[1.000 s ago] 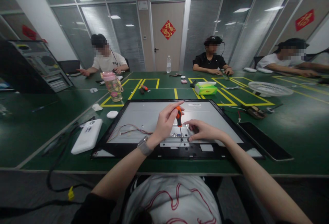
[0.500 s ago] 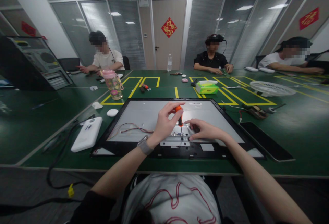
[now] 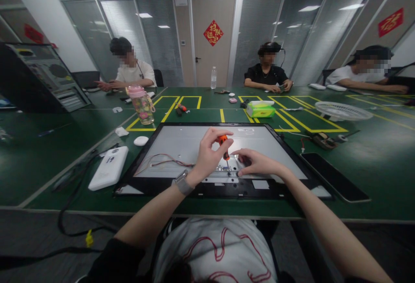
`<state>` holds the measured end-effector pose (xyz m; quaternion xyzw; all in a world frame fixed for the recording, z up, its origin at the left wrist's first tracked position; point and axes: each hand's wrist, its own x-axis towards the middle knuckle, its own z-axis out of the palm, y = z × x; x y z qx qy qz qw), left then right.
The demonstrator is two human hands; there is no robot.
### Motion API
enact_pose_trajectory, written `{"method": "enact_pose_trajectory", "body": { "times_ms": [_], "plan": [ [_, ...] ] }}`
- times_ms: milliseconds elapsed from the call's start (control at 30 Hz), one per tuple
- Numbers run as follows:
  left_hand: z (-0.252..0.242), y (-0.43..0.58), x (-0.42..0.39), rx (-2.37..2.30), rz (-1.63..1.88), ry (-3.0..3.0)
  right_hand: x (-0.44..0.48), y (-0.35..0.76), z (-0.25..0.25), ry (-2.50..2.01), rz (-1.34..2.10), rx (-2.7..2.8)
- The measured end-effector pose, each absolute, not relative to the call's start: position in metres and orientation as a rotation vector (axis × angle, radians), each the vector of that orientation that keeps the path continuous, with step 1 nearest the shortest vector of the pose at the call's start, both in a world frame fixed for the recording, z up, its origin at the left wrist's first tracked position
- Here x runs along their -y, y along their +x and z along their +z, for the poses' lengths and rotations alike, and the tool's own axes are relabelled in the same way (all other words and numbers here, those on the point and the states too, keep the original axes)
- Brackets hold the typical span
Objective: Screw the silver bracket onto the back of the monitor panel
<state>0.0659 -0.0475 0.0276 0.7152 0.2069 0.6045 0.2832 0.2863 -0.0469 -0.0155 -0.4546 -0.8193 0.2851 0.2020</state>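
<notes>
My left hand (image 3: 210, 153) is closed on a screwdriver (image 3: 223, 141) with an orange and black handle, thumb at its side and forefinger over its top. The shaft slants down to a metal strip (image 3: 223, 180) near the front edge of a flat display panel (image 3: 171, 144), which lies back side up. Right beside the tip, my right hand (image 3: 256, 162) has thumb and forefinger spread, touching the strip area; its other fingers are curled and partly hidden. Between the hands shows part of a small circuit board (image 3: 223, 168). Thin wires (image 3: 168, 162) run leftward from it.
A white power bank (image 3: 108, 168) and a white oval case (image 3: 141, 140) lie left of the panel, a black phone (image 3: 333, 177) right. Beyond stand a pink-lidded bottle (image 3: 141, 105), a green tissue pack (image 3: 260, 110) and a fan grille (image 3: 343, 110). Several people sit across the table.
The screwdriver leans more, its handle tipped slightly left, as my left fingers shift around it. My right hand stays nearly in place. The whole view has moved a little.
</notes>
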Motion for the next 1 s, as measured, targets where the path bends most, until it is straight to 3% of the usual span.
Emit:
{"method": "enact_pose_trajectory", "body": {
  "times_ms": [1000],
  "plan": [
    [0.0293, 0.0654, 0.0471, -0.543, 1.572, 1.856, 0.0472, 0.2877, -0.019, -1.278, 0.809, 2.281]
  ]
}}
